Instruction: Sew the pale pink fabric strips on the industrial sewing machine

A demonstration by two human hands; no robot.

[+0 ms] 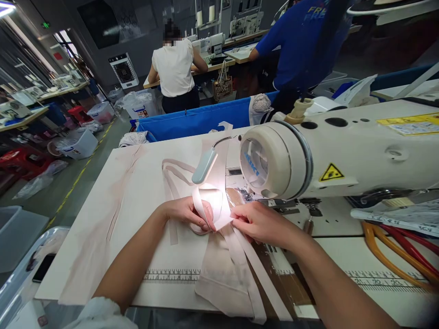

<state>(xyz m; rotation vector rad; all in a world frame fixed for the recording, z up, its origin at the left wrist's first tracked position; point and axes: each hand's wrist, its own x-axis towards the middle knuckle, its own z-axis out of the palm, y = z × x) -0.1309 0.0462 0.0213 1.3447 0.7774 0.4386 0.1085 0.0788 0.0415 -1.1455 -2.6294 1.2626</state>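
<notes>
Pale pink fabric (222, 269) lies on the sewing table, with long strips trailing toward the front edge. My left hand (192, 214) pinches a looped pale pink strip (198, 201) between thumb and fingers. Close beside it, my right hand (252, 221) is closed on the edge of the same fabric. Both hands are in front of the sewing machine (274, 157), whose needle area is mostly hidden behind its head. A small lamp (205, 166) shines on the fabric between the hands.
Another pale pink piece (99, 242) is spread at the left of the table. Orange-handled scissors (380, 246) lie at the right, near red handles (408, 244). A blue cloth bin (199, 121) stands behind the table. Two people work beyond it.
</notes>
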